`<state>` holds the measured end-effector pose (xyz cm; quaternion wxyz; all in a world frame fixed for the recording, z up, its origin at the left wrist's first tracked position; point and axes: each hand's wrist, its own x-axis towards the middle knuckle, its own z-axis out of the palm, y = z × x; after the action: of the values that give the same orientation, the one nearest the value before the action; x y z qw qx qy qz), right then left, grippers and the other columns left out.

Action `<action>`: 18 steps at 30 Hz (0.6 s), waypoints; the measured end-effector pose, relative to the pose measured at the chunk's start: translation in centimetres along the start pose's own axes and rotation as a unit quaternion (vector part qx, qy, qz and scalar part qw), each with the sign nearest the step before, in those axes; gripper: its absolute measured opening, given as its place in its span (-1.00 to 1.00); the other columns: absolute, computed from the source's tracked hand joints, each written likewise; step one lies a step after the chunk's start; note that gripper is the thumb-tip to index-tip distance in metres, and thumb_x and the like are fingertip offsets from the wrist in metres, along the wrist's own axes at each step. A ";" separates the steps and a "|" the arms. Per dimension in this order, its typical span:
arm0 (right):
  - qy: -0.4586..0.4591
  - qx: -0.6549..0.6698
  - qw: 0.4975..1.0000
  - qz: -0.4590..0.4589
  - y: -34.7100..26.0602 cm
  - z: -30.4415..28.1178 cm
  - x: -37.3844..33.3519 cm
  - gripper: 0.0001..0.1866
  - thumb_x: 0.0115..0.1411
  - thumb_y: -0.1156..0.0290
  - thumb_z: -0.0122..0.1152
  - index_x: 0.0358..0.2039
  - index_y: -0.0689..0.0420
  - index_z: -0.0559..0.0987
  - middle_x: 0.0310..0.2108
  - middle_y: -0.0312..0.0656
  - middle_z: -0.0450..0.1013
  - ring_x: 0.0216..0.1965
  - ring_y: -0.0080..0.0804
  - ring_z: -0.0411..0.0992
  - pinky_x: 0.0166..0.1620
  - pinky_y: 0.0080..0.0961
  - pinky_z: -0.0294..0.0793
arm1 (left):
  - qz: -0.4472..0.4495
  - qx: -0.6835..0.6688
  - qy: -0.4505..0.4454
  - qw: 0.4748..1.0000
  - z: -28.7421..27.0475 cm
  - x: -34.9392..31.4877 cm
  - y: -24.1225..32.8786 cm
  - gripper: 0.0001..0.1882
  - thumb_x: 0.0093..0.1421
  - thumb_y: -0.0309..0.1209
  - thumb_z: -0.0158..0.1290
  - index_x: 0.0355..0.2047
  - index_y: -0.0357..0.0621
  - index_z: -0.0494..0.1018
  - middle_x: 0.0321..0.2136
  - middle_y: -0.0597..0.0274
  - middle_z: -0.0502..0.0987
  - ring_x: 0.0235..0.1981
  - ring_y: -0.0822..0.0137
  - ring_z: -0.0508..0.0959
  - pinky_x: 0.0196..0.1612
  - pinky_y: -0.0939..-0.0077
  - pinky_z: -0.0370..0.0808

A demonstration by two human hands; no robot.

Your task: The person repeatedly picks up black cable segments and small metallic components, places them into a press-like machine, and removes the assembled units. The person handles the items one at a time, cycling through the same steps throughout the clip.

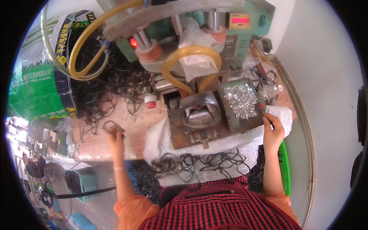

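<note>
My left hand [116, 140] is above the wooden tabletop, left of the press, pinching a thin black rubber loop [110, 125]. At the right front corner of the press, my right hand [274, 134] has its fingers curled against the tray's edge, just below a red push button [262, 105]. Anything between those fingers is hidden. The tray [234, 124] holds a heap of small shiny metal pieces [241, 101]. Left of it stands a metal die [183, 100] with a rounded rectangular frame, and a dark loop-shaped piece [199, 115] seems to lie inside.
The green press [249, 23] rises behind, with steel columns and a yellow hose [168, 57]. Another red button [151, 103] sits left of the die. Tangled black loops [115, 80] pile up at the left; more loops [203, 165] lie on white cloth in front. A wall [322, 76] bounds the right.
</note>
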<state>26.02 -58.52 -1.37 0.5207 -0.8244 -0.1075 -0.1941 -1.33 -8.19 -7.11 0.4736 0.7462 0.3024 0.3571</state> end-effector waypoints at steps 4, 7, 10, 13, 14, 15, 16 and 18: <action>-0.107 0.058 0.986 -0.115 -7.3 1.7 0.7 -0.82 0.07 0.66 0.32 -0.29 0.20 0.70 -0.37 -0.14 0.60 -0.32 -0.29 0.54 -0.19 -0.45 0.51 | -0.076 -0.112 0.005 0.991 6.0 -5.9 14.3 -0.80 0.33 -0.49 -0.03 -0.13 -0.25 0.54 -0.52 0.48 0.36 -0.53 0.62 0.28 -0.48 0.71 0.20; -0.129 0.153 0.963 -0.180 -11.5 5.9 2.4 -0.78 0.06 0.60 0.35 -0.23 0.18 0.69 -0.28 -0.10 0.62 -0.27 -0.19 0.55 -0.16 -0.38 0.52 | 0.085 -0.039 0.001 0.996 8.8 -9.3 19.0 -0.79 0.19 -0.58 0.08 -0.16 -0.30 0.59 -0.51 0.33 0.47 -0.54 0.52 0.39 -0.47 0.70 0.30; -0.109 0.211 0.961 -0.140 -11.6 10.4 1.3 -0.70 0.07 0.63 0.35 -0.13 0.20 0.64 -0.27 -0.14 0.59 -0.26 -0.31 0.56 -0.14 -0.47 0.52 | 0.374 0.048 -0.037 0.926 11.7 -10.3 21.2 -0.80 -0.01 -0.76 0.11 -0.35 -0.34 0.59 -0.46 0.10 0.57 -0.45 0.32 0.56 -0.45 0.65 0.44; -0.120 0.306 0.944 -0.017 -11.2 12.1 -0.5 -0.63 0.09 0.64 0.35 -0.05 0.21 0.58 -0.28 -0.22 0.58 -0.26 -0.50 0.53 -0.13 -0.58 0.50 | 0.381 0.019 0.010 0.924 14.3 -9.8 22.0 -0.81 -0.01 -0.85 0.05 -0.43 -0.36 0.50 -0.41 -0.02 0.57 -0.46 0.25 0.57 -0.53 0.53 0.50; -0.141 0.333 0.932 0.008 -11.4 11.9 -0.5 -0.61 0.10 0.64 0.35 -0.03 0.21 0.57 -0.28 -0.24 0.58 -0.26 -0.54 0.51 -0.13 -0.60 0.49 | 0.387 0.027 0.041 0.921 15.1 -9.1 22.5 -0.81 0.00 -0.86 0.04 -0.43 -0.36 0.49 -0.40 -0.05 0.56 -0.46 0.24 0.57 -0.55 0.51 0.51; -0.161 0.359 0.919 0.032 -11.8 11.7 -0.3 -0.60 0.11 0.64 0.34 0.00 0.22 0.55 -0.28 -0.26 0.58 -0.25 -0.58 0.50 -0.12 -0.62 0.48 | 0.396 -0.022 0.054 0.916 15.9 -8.3 21.9 -0.81 0.05 -0.86 0.02 -0.38 -0.36 0.46 -0.39 -0.04 0.55 -0.48 0.24 0.57 -0.56 0.51 0.51; -0.181 0.383 0.904 0.055 -12.2 11.4 -0.1 -0.58 0.12 0.64 0.34 0.02 0.22 0.54 -0.28 -0.28 0.57 -0.25 -0.62 0.48 -0.11 -0.65 0.47 | 0.390 -0.022 0.070 0.918 15.6 -8.2 21.8 -0.81 0.07 -0.84 0.02 -0.36 -0.35 0.45 -0.40 -0.02 0.55 -0.48 0.26 0.56 -0.55 0.51 0.51; -0.225 0.420 0.874 0.094 -12.7 11.1 0.3 -0.55 0.13 0.65 0.32 0.06 0.22 0.50 -0.27 -0.28 0.58 -0.24 -0.62 0.48 -0.10 -0.66 0.45 | 0.381 -0.028 0.095 0.919 15.0 -7.3 21.8 -0.81 0.10 -0.82 0.02 -0.31 -0.32 0.42 -0.41 0.04 0.53 -0.50 0.30 0.55 -0.53 0.52 0.52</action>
<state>23.80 -43.06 4.88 0.7955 -0.5558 -0.2148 0.1104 9.33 -29.34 6.72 0.2916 0.7539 0.0289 0.5880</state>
